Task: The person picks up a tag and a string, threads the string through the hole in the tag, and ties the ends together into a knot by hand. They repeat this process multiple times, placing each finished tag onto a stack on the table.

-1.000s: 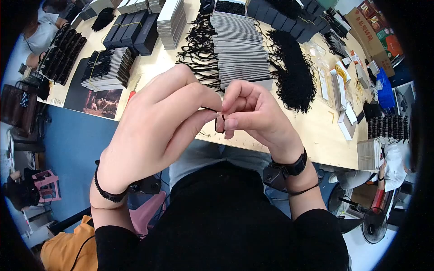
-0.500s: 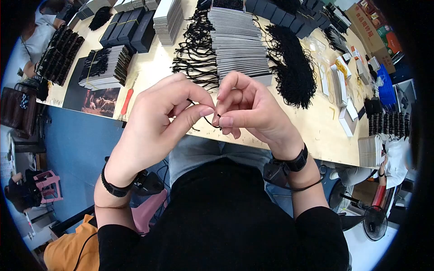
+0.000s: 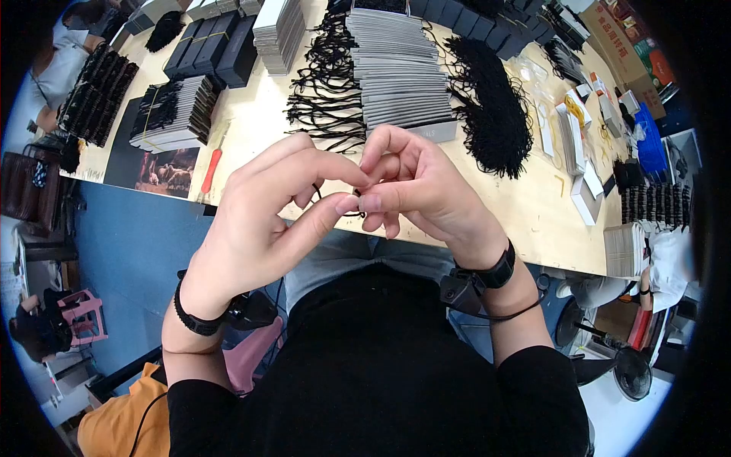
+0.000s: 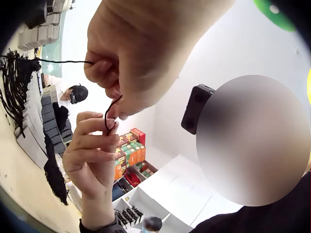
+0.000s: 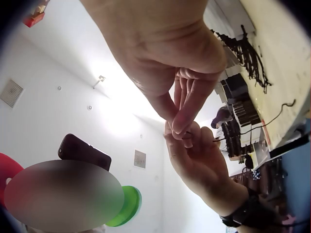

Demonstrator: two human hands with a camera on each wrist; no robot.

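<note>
A thin black cord [image 4: 63, 61] runs through the fingers of both hands above the front edge of the table. My left hand [image 3: 263, 206] pinches it between thumb and index finger, and one length trails away from that hand in the right wrist view. The right hand [image 3: 430, 190] pinches the cord with thumb and fingers, its fingertips right against the left ones. A short curved piece of cord shows over the right fingers in the left wrist view. Fingertips hide most of the part between the hands.
Beyond the hands on the table [image 3: 548, 236] lies a row of grey slabs [image 3: 400, 72] with black cords spread on their left. A heap of black cords [image 3: 491, 107] lies to the right. A red-handled tool [image 3: 212, 169] and a banded stack [image 3: 173, 114] are on the left.
The left fingers drew slightly away from the right ones, baring a bend of cord, then came back against them. Both hands still pinch the cord.
</note>
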